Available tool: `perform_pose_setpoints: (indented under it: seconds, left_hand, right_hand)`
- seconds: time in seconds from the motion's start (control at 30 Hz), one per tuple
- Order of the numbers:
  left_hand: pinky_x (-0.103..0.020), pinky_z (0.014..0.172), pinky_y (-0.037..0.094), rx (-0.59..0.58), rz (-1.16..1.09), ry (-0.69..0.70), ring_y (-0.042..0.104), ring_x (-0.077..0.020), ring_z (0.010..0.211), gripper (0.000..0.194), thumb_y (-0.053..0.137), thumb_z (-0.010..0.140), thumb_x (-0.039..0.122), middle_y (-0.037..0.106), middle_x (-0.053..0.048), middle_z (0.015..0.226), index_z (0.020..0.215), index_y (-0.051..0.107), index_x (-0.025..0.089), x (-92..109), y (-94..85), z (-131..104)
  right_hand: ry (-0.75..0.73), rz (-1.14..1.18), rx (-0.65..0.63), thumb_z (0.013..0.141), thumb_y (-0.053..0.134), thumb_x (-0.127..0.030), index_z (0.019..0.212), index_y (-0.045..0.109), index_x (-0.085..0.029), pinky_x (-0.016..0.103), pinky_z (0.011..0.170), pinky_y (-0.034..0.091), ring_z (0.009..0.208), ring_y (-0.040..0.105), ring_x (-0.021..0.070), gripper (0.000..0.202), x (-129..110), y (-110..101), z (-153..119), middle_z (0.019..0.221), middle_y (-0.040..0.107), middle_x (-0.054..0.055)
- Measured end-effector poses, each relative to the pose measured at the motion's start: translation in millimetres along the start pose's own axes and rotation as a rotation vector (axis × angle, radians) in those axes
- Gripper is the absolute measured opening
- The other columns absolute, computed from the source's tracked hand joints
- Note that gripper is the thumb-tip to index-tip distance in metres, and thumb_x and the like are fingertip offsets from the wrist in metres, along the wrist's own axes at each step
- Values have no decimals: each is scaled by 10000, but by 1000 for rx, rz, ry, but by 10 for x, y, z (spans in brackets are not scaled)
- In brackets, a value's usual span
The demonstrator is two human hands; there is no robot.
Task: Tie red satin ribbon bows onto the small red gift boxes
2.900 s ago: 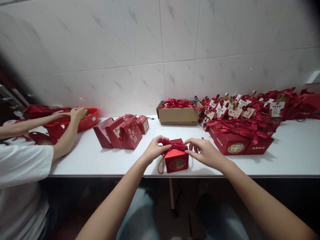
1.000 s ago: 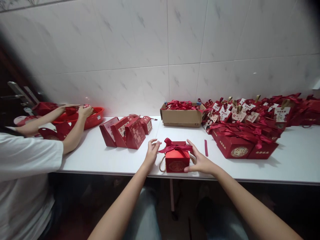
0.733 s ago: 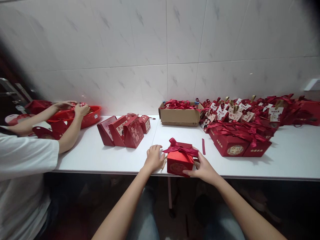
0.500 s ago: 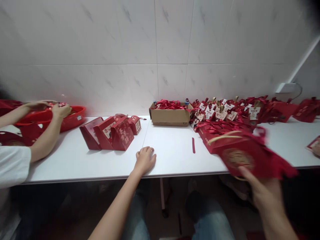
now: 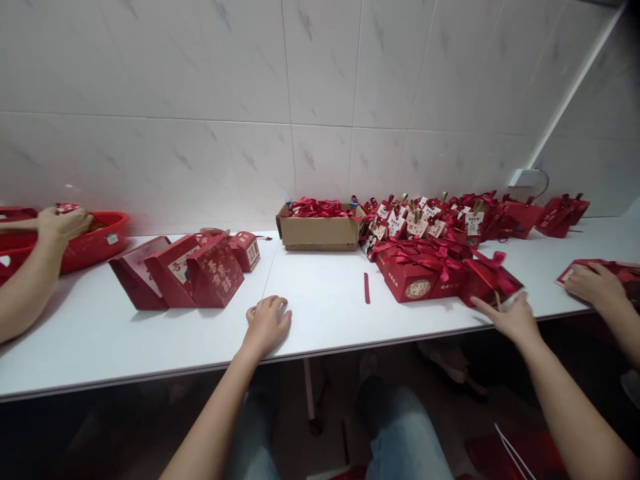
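Observation:
My left hand [image 5: 269, 325] rests on the front part of the white table [image 5: 320, 313], fingers slightly curled, holding nothing. On the right, my right hand [image 5: 515, 317] grips the near side of a red gift box [image 5: 487, 280] with a ribbon bow on top. That box stands at the right end of a row of red boxes [image 5: 413, 280] with ribbons. Between my hands lies a short dark red strip [image 5: 367, 288]. Left of my left hand stand several slanted red boxes [image 5: 217, 273] and a small red box [image 5: 245, 251].
A cardboard box [image 5: 320, 233] full of red ribbons stands by the wall. Behind the row are many tagged red boxes [image 5: 415, 223]. At the left, another person's hand [image 5: 63, 223] is over a red basin [image 5: 95, 250]; at the right, one [image 5: 595, 283] touches a red packet.
My right hand has set the red box down beside the row, upright. The view has turned right, and another person's hand and forearm have come into sight at the right.

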State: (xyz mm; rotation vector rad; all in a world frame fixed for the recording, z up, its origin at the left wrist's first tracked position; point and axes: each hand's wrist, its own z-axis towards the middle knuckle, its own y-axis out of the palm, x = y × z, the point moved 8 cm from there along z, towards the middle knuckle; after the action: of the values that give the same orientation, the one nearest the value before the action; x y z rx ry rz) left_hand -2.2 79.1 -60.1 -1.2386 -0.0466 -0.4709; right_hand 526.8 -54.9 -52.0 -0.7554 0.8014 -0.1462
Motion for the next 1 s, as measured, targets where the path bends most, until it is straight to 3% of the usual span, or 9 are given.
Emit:
perform_pose_setpoints:
  seconds: [0.1, 0.17, 0.3, 0.4, 0.53, 0.63, 0.8, 0.9, 1.0]
  left_hand:
    - [-501, 953, 275, 3, 20, -4, 489, -278, 1133, 253, 414, 836, 312, 578, -119, 1177, 1005, 574, 214, 16, -19, -7]
    - [-497, 955, 277, -16, 26, -8, 484, -278, 1142, 248, 415, 838, 305, 577, -123, 1180, 1004, 572, 210, 44, -39, -22]
    - [-499, 961, 277, -44, 13, -10, 466, -285, 1164, 240, 416, 841, 287, 566, -133, 1193, 1009, 567, 205, 87, -48, -44]
    - [-512, 961, 277, -20, -14, -16, 469, -301, 1158, 257, 438, 829, 279, 553, -149, 1203, 1043, 551, 193, 74, -23, -52]
    - [-465, 968, 306, 182, -101, -32, 467, -289, 1176, 305, 483, 798, 249, 541, -152, 1215, 1096, 497, 185, -25, -196, -97]
    - [-396, 966, 342, 423, -120, -7, 512, -242, 1119, 217, 468, 806, 225, 579, -107, 1130, 1021, 492, 205, -174, -583, -155]
    - [-429, 1011, 325, 768, 5, -216, 467, -293, 1142, 419, 559, 766, 330, 523, -174, 1154, 1115, 436, 135, -718, -1329, -127]
    - [-451, 959, 380, 703, 6, -348, 491, -335, 1125, 669, 633, 700, 413, 527, -209, 1175, 1225, 370, 93, -1035, -1439, 76]
    - [-447, 837, 454, 526, -94, -427, 593, -332, 963, 546, 618, 704, 418, 622, -173, 1024, 1140, 471, 124, -1268, -1294, 243]
  right_hand:
    - [71, 68, -46, 600, 467, -803, 1344, 264, 125, 529, 989, 338, 1270, 321, 476, 1207, 82, 229, -140, 1322, 329, 399]
    - [44, 92, 63, 711, 397, -743, 1392, 177, 99, 564, 1062, 205, 1356, 131, 456, 1105, -35, 189, -343, 1438, 137, 362]
    - [-266, 3, 233, 847, 387, -536, 1457, 99, -59, 529, 1089, 148, 1400, 33, 360, 826, -850, 89, -796, 1513, -19, 228]
    - [-578, -63, 46, 873, 386, -431, 1468, 117, -151, 559, 1074, 148, 1398, 18, 366, 711, -1729, 420, -1059, 1526, -63, 151]
    - [-771, -109, -419, 891, 349, -429, 1456, 197, -233, 555, 1085, 101, 1402, -16, 342, 617, -2547, 1276, -1339, 1545, 12, 86]
    - [-577, -190, -746, 864, 276, -604, 1458, 197, -220, 638, 1040, 77, 1386, 16, 403, 712, -2594, 1840, -1460, 1538, 87, 121]
    - [-552, -182, -741, 848, 256, -644, 1461, 182, -175, 628, 1044, 92, 1387, 41, 400, 776, -2552, 1975, -1499, 1532, 94, 155]
    - [-686, -145, -762, 865, 276, -596, 1461, 164, -135, 521, 1094, 138, 1407, 42, 321, 762, -2625, 1989, -1489, 1534, 97, 140]
    - [-781, -118, -796, 852, 263, -630, 1462, 120, -100, 433, 1118, 155, 1412, 73, 268, 821, -2715, 2102, -1404, 1534, 105, 134]
